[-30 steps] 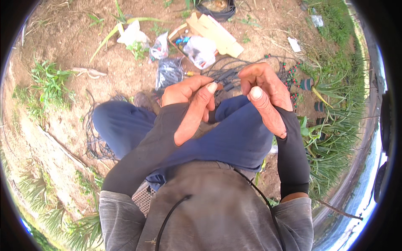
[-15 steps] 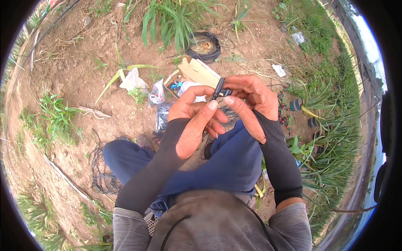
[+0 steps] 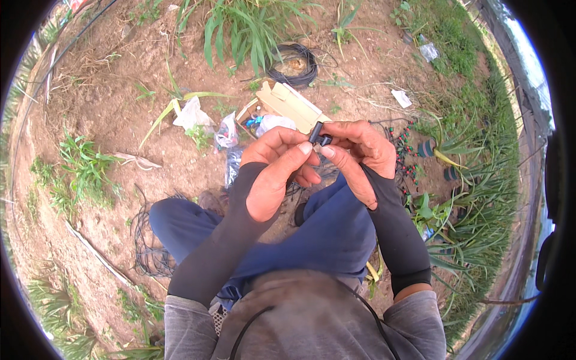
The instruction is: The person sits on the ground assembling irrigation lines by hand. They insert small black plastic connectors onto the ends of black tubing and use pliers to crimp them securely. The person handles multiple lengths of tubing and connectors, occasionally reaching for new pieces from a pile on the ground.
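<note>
A small black plastic tee fitting [image 3: 315, 131] is held up between my two hands, over my knees. My left hand [image 3: 276, 171] pinches its lower end between thumb and forefinger, the other fingers curled below. From the other side my right hand [image 3: 360, 151] grips the short side branch with thumb and fingertips. The fingers cover part of the fitting. Just beyond the hands lies an open cardboard box [image 3: 290, 103], with blue and dark small parts [image 3: 252, 122] and a clear plastic bag [image 3: 275, 125] in it.
A coil of black tubing [image 3: 313, 67] lies beyond the box. Plastic bags [image 3: 193, 114] rest left of it, and loose black tubing [image 3: 147, 246] tangles by my left knee. Several small red-and-green pieces [image 3: 403, 150] lie right of my hand, near spiky plants [image 3: 474, 222].
Both hands have shifted slightly with the fitting between them. My left thumb sits closer to the side branch, and less of the fitting's long part shows.
</note>
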